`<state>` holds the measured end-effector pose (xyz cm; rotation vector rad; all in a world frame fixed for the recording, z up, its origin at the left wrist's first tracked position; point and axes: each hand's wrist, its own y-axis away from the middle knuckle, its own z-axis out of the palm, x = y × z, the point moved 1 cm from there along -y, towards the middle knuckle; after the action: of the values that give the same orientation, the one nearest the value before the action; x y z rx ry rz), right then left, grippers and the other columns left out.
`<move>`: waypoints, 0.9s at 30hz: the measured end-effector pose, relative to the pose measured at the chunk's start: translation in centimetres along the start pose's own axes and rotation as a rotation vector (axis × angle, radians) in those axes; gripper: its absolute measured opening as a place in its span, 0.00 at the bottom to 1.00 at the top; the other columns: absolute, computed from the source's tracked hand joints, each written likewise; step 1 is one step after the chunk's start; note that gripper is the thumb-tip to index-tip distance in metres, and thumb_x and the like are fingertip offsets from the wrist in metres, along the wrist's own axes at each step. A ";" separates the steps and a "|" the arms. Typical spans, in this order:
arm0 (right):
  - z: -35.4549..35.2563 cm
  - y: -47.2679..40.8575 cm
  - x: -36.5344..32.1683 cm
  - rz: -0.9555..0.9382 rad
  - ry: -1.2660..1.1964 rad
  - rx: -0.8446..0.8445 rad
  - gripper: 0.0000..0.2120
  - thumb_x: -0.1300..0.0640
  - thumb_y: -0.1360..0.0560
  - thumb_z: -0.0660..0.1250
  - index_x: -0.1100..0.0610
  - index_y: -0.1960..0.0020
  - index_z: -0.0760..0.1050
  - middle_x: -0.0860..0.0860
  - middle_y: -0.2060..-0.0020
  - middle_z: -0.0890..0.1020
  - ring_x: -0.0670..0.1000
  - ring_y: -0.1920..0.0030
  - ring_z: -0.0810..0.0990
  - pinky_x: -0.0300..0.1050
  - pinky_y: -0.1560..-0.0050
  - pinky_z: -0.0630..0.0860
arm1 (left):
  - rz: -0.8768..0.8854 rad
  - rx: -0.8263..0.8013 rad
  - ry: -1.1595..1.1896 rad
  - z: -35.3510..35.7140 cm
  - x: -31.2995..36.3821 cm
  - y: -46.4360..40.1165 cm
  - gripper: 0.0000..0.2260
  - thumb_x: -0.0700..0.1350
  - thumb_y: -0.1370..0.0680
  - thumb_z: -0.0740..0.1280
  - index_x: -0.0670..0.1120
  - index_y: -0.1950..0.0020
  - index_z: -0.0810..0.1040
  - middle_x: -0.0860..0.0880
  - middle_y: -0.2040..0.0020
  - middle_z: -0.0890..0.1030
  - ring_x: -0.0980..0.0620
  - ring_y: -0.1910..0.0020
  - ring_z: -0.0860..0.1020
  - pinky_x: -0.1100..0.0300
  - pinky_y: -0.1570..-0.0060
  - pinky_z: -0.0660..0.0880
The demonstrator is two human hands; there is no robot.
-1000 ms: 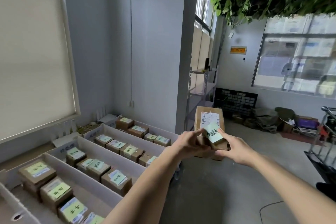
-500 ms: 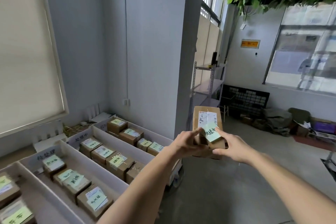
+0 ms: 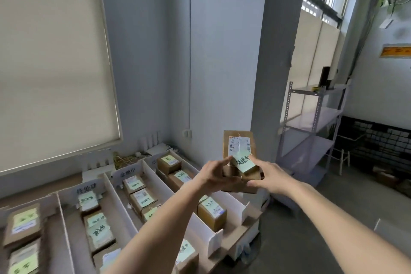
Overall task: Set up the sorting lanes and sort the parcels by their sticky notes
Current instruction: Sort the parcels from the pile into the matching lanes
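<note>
I hold a brown cardboard parcel (image 3: 238, 140) up in front of me, above the right end of the sorting lanes. It carries a white shipping label and a green sticky note (image 3: 242, 162) with handwriting. My left hand (image 3: 214, 176) grips its left side and my right hand (image 3: 270, 177) its right side. Below and to the left lie the white-walled sorting lanes (image 3: 165, 187), several of them, with paper name tags at their far ends. Parcels with green notes fill them, among them one parcel (image 3: 212, 211) under my left forearm.
A grey pillar (image 3: 273, 73) rises just behind the held parcel. A grey metal shelf rack (image 3: 311, 127) stands to the right, with concrete floor (image 3: 322, 240) in front of it. A window blind (image 3: 51, 69) covers the wall at left, above the lanes.
The view has swung left and down, so the lanes lie nearer the middle and the right side of the room has left the frame. Both hands keep the same hold on the parcel.
</note>
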<state>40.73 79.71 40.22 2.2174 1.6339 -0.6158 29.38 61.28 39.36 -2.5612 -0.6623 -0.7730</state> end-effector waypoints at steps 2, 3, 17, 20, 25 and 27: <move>-0.4 -3.1 -0.2 -0.058 -0.030 -0.026 0.45 0.53 0.25 0.75 0.46 0.18 0.50 0.51 0.24 0.69 0.52 0.28 0.70 0.42 0.35 0.68 | -0.080 0.045 0.034 -1.1 -0.3 -0.8 0.23 0.66 0.30 0.71 0.58 0.40 0.70 0.56 0.45 0.80 0.60 0.56 0.79 0.73 0.64 0.72; -0.2 -4.4 -0.4 -0.077 -0.041 -0.048 0.45 0.53 0.24 0.75 0.46 0.18 0.50 0.51 0.25 0.69 0.52 0.28 0.71 0.42 0.35 0.68 | -0.114 0.065 0.041 -1.6 -0.9 -1.2 0.24 0.67 0.31 0.72 0.59 0.41 0.71 0.57 0.46 0.80 0.60 0.56 0.79 0.72 0.64 0.71; 9.1 -26.7 -9.4 -0.383 0.026 -0.252 0.47 0.50 0.27 0.76 0.47 0.17 0.50 0.49 0.23 0.67 0.52 0.26 0.69 0.42 0.30 0.66 | -0.417 0.325 0.055 -8.9 -19.5 -3.8 0.36 0.62 0.29 0.73 0.56 0.24 0.66 0.56 0.36 0.76 0.59 0.40 0.74 0.66 0.44 0.70; 12.3 -32.2 -11.6 -0.413 0.042 -0.290 0.48 0.49 0.28 0.77 0.45 0.18 0.50 0.51 0.23 0.66 0.53 0.26 0.68 0.48 0.27 0.67 | -0.464 0.357 0.075 -10.4 -24.8 -4.5 0.37 0.61 0.29 0.73 0.54 0.23 0.65 0.55 0.32 0.75 0.57 0.36 0.73 0.62 0.37 0.71; 16.5 -40.1 -14.8 -0.453 0.070 -0.353 0.47 0.49 0.25 0.74 0.46 0.17 0.48 0.51 0.22 0.64 0.55 0.25 0.65 0.51 0.28 0.68 | -0.509 0.373 0.062 -13.1 -33.0 -6.5 0.36 0.60 0.28 0.74 0.52 0.24 0.66 0.52 0.30 0.74 0.54 0.35 0.74 0.54 0.35 0.72; 18.0 -42.7 -15.6 -0.461 0.049 -0.363 0.47 0.48 0.25 0.75 0.46 0.17 0.48 0.52 0.23 0.65 0.54 0.26 0.67 0.52 0.27 0.68 | -0.547 0.405 0.067 -13.8 -35.7 -7.3 0.38 0.61 0.29 0.74 0.52 0.23 0.64 0.53 0.29 0.73 0.55 0.33 0.73 0.56 0.34 0.71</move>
<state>-6.75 70.75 32.85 1.6221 2.1086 -0.3340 -6.48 49.01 30.50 -1.9923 -1.3706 -0.7823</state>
